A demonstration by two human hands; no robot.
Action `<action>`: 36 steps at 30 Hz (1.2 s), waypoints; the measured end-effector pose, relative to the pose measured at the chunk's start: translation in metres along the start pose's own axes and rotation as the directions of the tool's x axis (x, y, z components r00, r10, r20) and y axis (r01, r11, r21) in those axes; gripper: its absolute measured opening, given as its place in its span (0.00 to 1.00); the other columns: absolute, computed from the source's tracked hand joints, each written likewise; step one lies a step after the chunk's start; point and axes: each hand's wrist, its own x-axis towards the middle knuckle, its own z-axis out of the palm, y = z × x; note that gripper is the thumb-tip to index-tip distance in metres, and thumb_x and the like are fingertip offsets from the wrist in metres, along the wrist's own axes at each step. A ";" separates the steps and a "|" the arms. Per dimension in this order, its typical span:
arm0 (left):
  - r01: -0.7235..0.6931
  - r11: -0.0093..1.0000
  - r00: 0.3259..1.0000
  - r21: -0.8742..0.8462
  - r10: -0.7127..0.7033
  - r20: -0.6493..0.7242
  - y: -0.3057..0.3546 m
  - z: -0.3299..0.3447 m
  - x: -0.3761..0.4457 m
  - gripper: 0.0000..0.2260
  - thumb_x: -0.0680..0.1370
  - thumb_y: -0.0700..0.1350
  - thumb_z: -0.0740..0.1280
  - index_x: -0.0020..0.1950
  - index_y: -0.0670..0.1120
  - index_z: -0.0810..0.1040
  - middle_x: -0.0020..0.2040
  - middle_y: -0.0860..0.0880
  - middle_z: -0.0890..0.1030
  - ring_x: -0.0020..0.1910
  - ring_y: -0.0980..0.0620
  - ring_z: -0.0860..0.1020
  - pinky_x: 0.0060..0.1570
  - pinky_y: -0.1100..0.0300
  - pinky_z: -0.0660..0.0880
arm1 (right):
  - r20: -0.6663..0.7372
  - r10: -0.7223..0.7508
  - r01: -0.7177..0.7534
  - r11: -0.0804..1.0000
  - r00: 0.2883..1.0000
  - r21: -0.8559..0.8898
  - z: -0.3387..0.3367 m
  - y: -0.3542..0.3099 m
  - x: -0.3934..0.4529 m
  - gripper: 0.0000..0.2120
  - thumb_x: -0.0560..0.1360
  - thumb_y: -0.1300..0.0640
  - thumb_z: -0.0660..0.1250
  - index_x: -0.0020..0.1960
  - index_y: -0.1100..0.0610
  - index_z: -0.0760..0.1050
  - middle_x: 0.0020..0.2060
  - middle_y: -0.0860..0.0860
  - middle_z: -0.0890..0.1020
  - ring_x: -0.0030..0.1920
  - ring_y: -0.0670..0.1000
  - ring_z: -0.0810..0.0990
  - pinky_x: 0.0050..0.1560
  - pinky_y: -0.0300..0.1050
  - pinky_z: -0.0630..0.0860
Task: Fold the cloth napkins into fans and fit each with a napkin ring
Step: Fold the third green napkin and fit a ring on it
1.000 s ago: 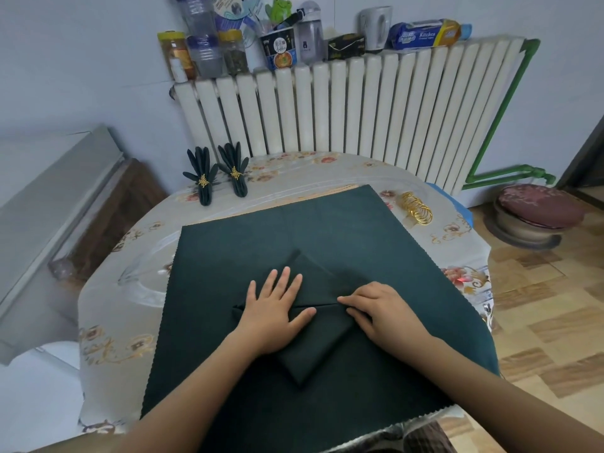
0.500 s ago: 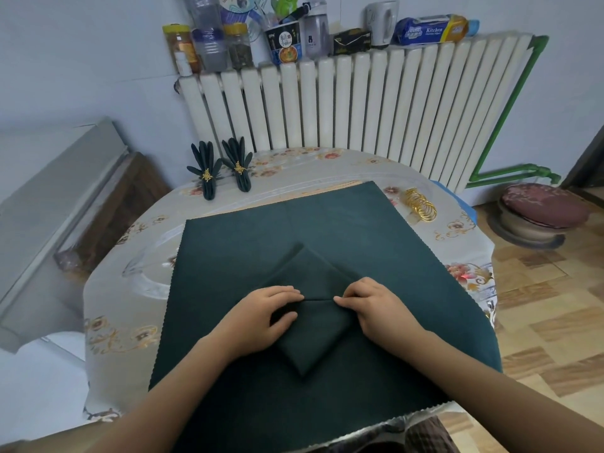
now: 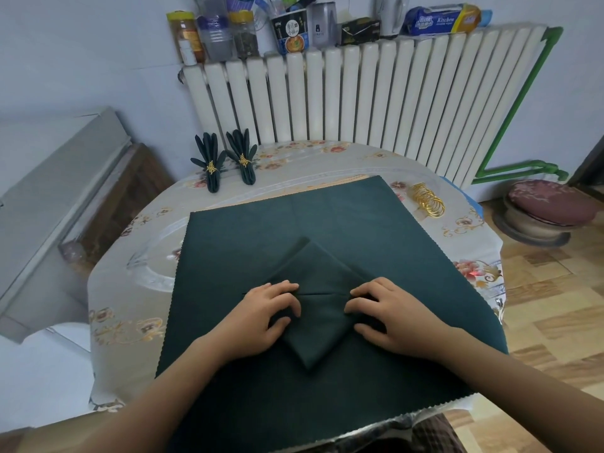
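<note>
Moved: both my hands slid apart since a moment ago, out to the two side corners of the small folded napkin.
Left hand (image 3: 263, 317): my fingers are curled and pinch the left corner of the folded napkin (image 3: 318, 308).
Right hand (image 3: 394, 313): my fingers are curled too and pinch the right corner.
Folded napkin: it is dark green, shaped like a diamond, with a crease line running across between my hands. It lies on the big green cloth (image 3: 327, 217).
Big green cloth: it is spread flat on the table (image 3: 137, 318), right in front of me.
Finished fans (image 3: 225, 160): two green fans with gold rings lie side by side at the far left of the table, near the radiator (image 3: 376, 93).
Gold rings (image 3: 426, 199): a pile sits on the table just past the far right corner of the big cloth.
</note>
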 end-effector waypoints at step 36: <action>0.195 0.968 0.973 0.156 -0.171 -0.156 0.014 0.018 0.009 0.24 0.76 0.51 0.50 0.67 0.50 0.75 0.69 0.45 0.72 0.67 0.44 0.71 0.65 0.49 0.64 | -0.260 0.344 -0.323 0.939 0.902 0.121 0.016 -0.010 0.023 0.04 0.69 0.54 0.69 0.37 0.53 0.81 0.33 0.47 0.77 0.36 0.52 0.75 0.40 0.43 0.71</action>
